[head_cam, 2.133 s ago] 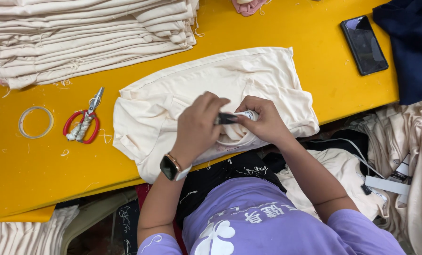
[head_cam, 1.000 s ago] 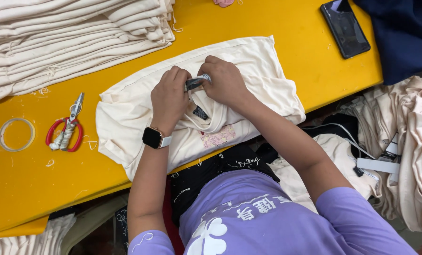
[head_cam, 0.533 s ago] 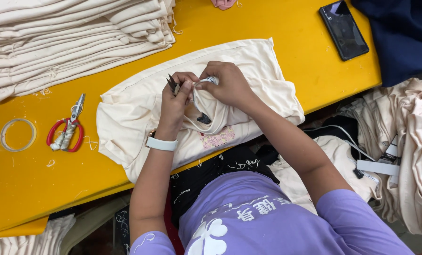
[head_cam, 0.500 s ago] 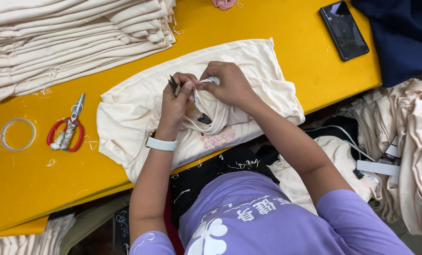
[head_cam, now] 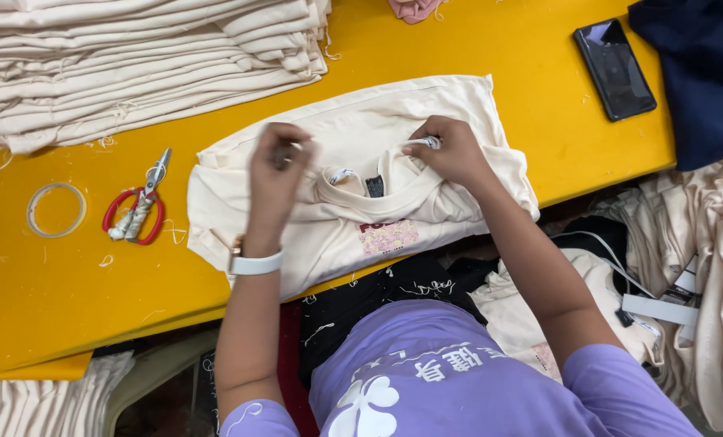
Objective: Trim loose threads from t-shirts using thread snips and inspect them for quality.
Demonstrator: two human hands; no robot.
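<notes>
Parting from the collar, our left hand [head_cam: 274, 174] lifted, fingers closed on something too blurred to tell; our right hand [head_cam: 450, 150] pinched a tag at the cream shirt [head_cam: 426, 202], flat on the yellow surface [head_cam: 70, 299].

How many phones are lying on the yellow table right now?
1. The black phone lies screen up near the table's far right corner, beside the dark blue cloth. Cloth piles could hide others.

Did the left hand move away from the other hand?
Yes. The left hand moved left along the cream shirt, away from the right hand at the collar.
</notes>
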